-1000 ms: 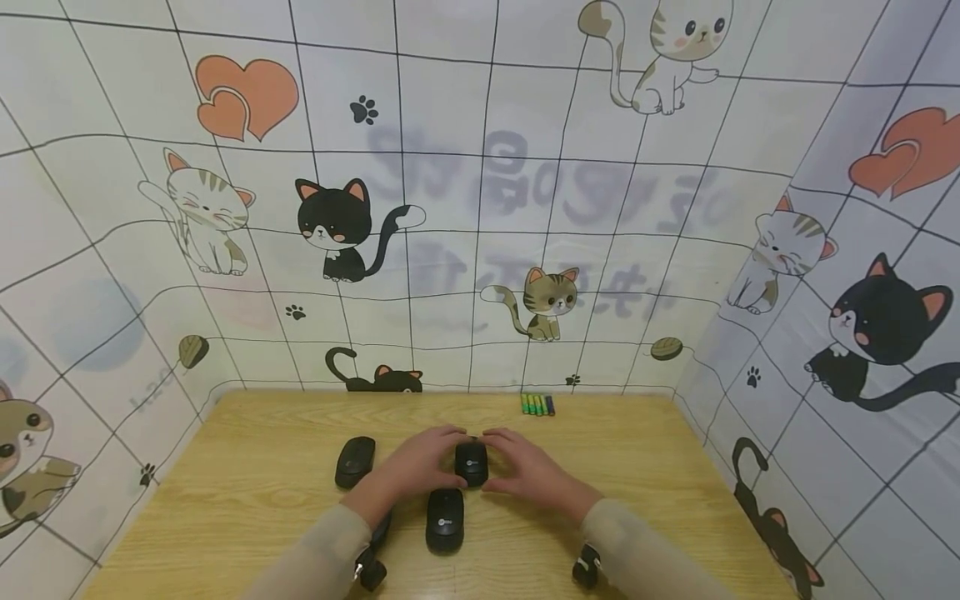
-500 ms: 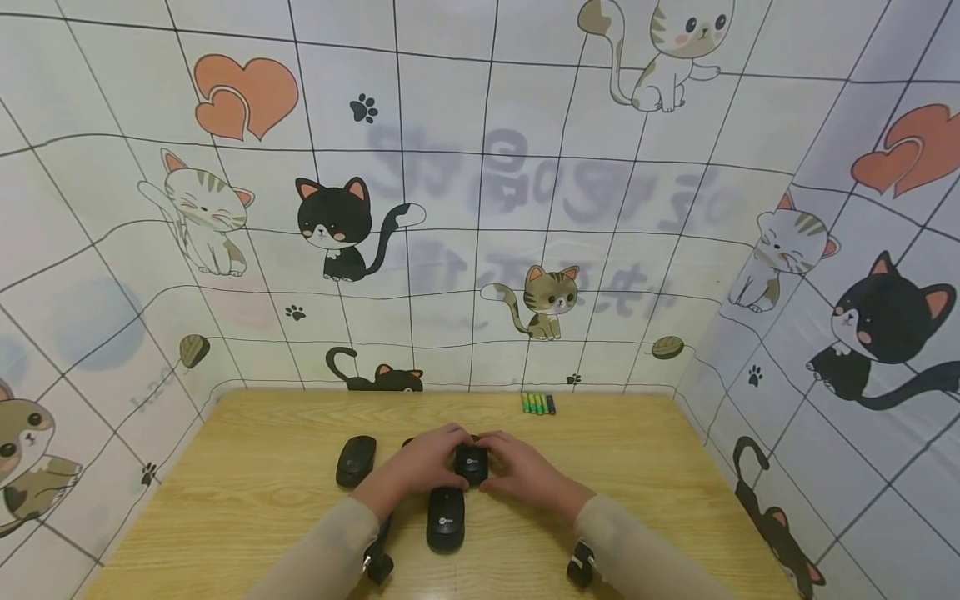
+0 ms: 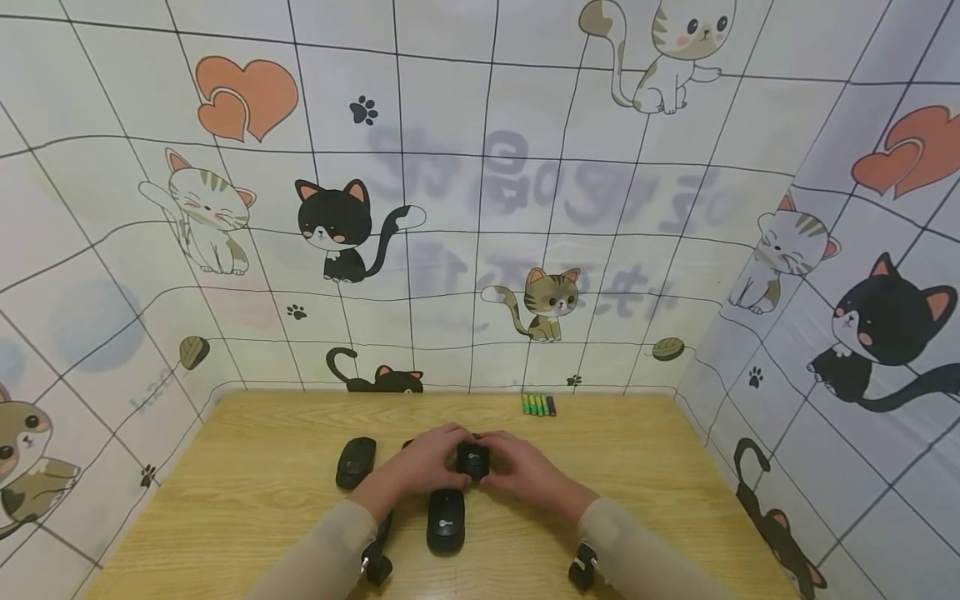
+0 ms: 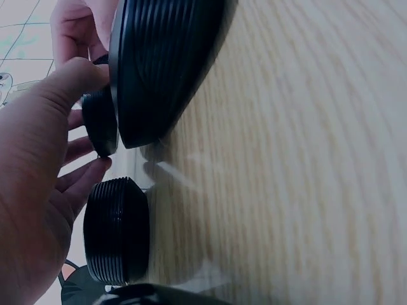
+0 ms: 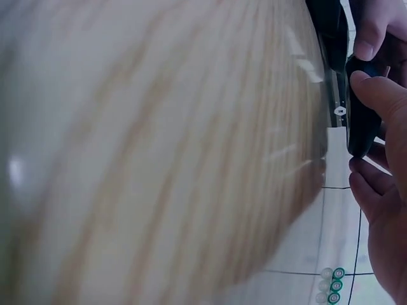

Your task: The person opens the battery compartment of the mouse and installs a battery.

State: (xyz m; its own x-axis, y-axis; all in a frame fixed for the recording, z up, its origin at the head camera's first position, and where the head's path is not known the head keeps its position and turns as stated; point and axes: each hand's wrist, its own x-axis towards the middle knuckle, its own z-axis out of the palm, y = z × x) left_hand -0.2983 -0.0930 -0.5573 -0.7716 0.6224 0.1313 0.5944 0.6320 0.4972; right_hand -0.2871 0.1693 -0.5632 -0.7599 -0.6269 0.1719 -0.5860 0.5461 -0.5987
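A black computer mouse (image 3: pixel 472 461) with a small white logo is held between both hands near the middle of the wooden table. My left hand (image 3: pixel 432 460) grips its left side, thumb at the near end and fingers at the far end. From the other side my right hand (image 3: pixel 525 471) grips it the same way. In the right wrist view the held mouse (image 5: pixel 364 114) shows edge-on between thumb and fingers, off the tabletop. A second black mouse (image 3: pixel 446 521) lies just in front of the hands.
Another black mouse (image 3: pixel 356 462) lies to the left, beside the left forearm. A dark mouse (image 4: pixel 117 232) also stands by the left fingers in the left wrist view. Several green batteries (image 3: pixel 538 405) lie in a row at the table's back edge, before a cat-print curtain (image 3: pixel 450 333).
The fingers of both hands have drawn in around the mouse, their tips closer together at its far end. The mouse now looks slightly tilted; the other mice and batteries stay put.
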